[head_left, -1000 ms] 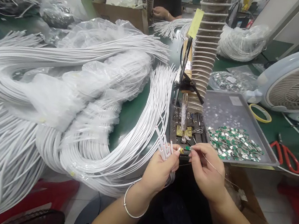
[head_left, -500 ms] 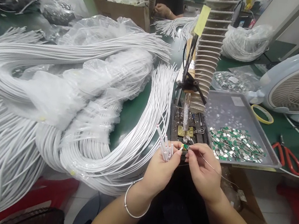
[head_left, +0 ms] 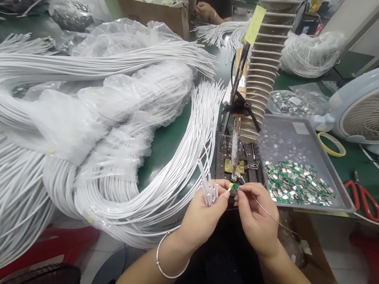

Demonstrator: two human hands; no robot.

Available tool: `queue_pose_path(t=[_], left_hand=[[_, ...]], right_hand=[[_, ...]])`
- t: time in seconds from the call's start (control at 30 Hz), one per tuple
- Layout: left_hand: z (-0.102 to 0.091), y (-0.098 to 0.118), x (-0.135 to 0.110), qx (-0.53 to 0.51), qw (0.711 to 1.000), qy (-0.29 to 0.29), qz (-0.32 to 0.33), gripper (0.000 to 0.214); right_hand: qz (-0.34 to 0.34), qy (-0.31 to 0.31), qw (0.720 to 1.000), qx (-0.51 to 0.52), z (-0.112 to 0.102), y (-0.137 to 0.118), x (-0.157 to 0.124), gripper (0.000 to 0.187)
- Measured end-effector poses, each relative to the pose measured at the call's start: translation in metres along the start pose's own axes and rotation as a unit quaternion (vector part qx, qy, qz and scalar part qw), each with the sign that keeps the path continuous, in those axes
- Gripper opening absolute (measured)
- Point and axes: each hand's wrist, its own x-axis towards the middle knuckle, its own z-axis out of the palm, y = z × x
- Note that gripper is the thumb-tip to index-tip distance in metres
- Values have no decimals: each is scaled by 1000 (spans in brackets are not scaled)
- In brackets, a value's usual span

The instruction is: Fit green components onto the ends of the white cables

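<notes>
Right hand [head_left: 258, 216] moved in toward left hand [head_left: 203, 214] this past second. Left clutches white cables [head_left: 208, 190]; right pinches green board [head_left: 235, 187], which sits between my fingertips, just below the iron [head_left: 234, 144]. Looks lined up for work there.

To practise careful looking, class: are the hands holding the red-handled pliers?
No, the pliers lie on the table beside the tray, apart from the left hand and right hand.

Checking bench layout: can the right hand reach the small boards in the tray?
Probably yes: the right hand is near the open tray, nothing visible blocks the boards, though the hand holds thin wire.
</notes>
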Motion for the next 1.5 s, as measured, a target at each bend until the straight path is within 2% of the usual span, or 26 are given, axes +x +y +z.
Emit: queue_pose_path(t=[0.5,0.6,0.77,0.9,1.0,1.13,1.5], left_hand=[[-2,0,0,31,999,-2,13,11],[-1,1,0,38,999,8,10,12],[2,5,2,35,999,27,-6,14],[3,8,3,30,999,33,-18,12],[4,11,2,31,999,33,-16,12],[5,13,2,27,999,26,-10,9],[10,17,7,38,999,31,-7,1]], right_hand=[[1,-7,1000,11,0,4,-2,13],[-31,-5,999,-12,-1,3,0,16],[-121,34,990,-68,-2,5,-1,28],[-121,64,990,-28,1,10,-6,33],[-119,63,991,-21,2,10,-7,32],[-151,56,987,-18,0,7,-1,30],[-191,63,973,-112,-1,0,10,22]])
